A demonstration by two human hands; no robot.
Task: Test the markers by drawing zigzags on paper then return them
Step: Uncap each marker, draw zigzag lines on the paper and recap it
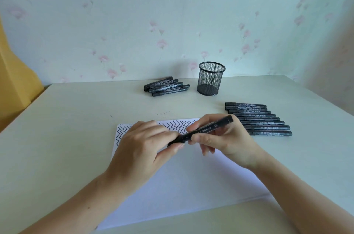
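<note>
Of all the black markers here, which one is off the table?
The marker held over the paper, gripped by both hands. The left hand holds its cap end, the right hand its barrel; all others lie in two groups.

The left hand [147, 141] covered the marker [203, 130]'s lower end and part of the paper [187, 182]'s zigzags; barrel print was too small to read; both forearms ran off the bottom edge.
</note>
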